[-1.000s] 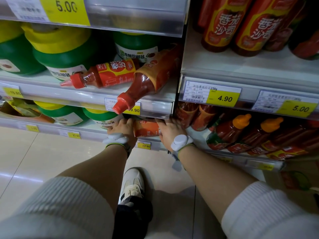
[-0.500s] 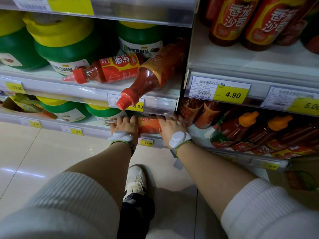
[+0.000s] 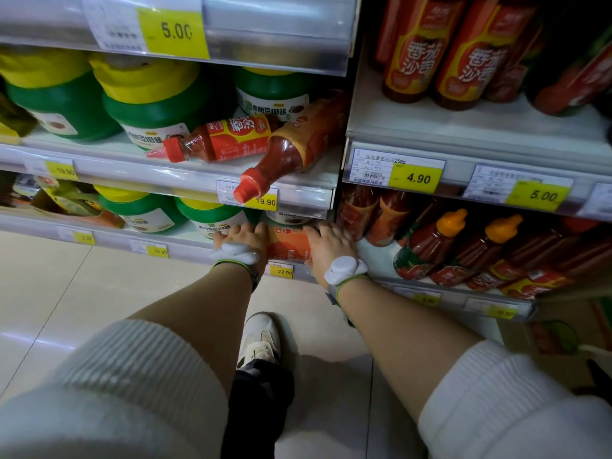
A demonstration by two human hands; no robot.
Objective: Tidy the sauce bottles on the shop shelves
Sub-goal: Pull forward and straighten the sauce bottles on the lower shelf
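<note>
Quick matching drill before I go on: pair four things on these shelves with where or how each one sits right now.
Things:
1. small red-capped bottle
2. large red-capped bottle
3. orange-capped bottles
4. orange-labelled bottle

States:
A. between the left hand and right hand, lowest shelf
B. lying flat, cap pointing left
C. cap jutting past the shelf edge over the 19.90 tag
D. leaning on the lower right shelf

Pairs: 1-B, 2-C, 3-D, 4-A
</note>
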